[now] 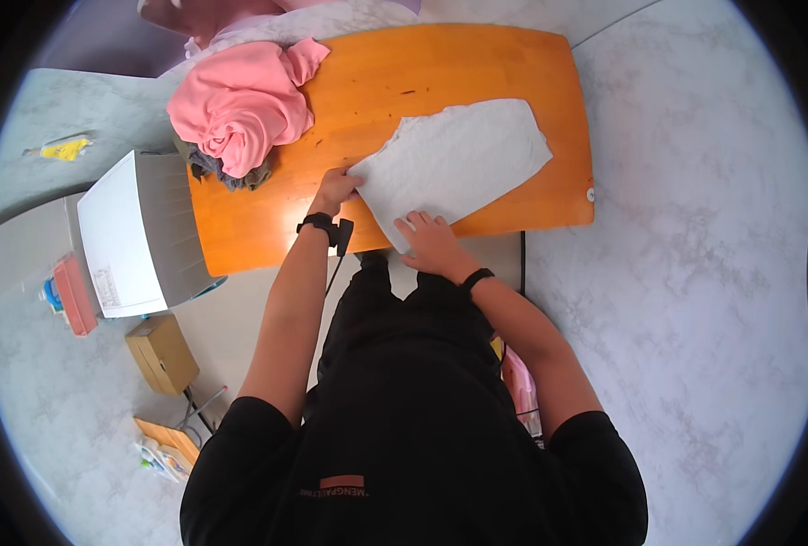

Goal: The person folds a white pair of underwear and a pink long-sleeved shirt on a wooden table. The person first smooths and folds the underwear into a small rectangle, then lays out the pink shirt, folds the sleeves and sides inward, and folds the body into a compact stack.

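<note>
A white cloth garment (465, 153), laid flat and folded into a long shape, lies slantwise on the orange-brown wooden table (369, 75). Its left corner is pinched by my left hand (337, 189), with the thumb on top. My right hand (434, 246) rests at the garment's near edge, palm down with the fingers apart. Part of that near edge reaches past the table's front rim, and the right hand hides some of it.
A crumpled pink garment (243, 102) sits on darker clothes (229, 174) at the table's far left. Left of the table stand a white-topped grey appliance (120, 246) and a cardboard box (163, 355). A marble-patterned wall (677, 205) runs along the right.
</note>
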`<state>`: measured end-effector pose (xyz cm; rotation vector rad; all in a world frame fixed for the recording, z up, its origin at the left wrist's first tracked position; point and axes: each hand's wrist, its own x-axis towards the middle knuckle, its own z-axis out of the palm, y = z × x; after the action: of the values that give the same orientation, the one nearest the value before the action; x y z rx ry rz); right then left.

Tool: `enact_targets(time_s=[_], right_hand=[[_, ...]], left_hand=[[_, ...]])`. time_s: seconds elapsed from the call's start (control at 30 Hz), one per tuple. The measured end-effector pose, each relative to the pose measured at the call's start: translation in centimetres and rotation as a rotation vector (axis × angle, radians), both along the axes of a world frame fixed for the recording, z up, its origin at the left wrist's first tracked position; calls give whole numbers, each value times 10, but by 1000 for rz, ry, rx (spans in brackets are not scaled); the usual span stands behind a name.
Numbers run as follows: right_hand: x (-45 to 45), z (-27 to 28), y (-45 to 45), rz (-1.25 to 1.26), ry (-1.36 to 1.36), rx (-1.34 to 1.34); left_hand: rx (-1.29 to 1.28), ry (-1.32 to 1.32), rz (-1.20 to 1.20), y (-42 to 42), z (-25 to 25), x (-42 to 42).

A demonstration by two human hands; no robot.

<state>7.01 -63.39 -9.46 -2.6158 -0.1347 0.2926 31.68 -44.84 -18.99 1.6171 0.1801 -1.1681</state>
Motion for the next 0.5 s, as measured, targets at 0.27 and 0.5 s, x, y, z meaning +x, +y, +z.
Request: enact_targets(time_s=[0.27,0.5], right_hand=[[-6,-34,79,-137,-146,-565],[-25,-35,72,-131,-235,-436]], left_hand=[[-88,72,-37,19,35,9],[-240,70,-116,34,68,-5]])
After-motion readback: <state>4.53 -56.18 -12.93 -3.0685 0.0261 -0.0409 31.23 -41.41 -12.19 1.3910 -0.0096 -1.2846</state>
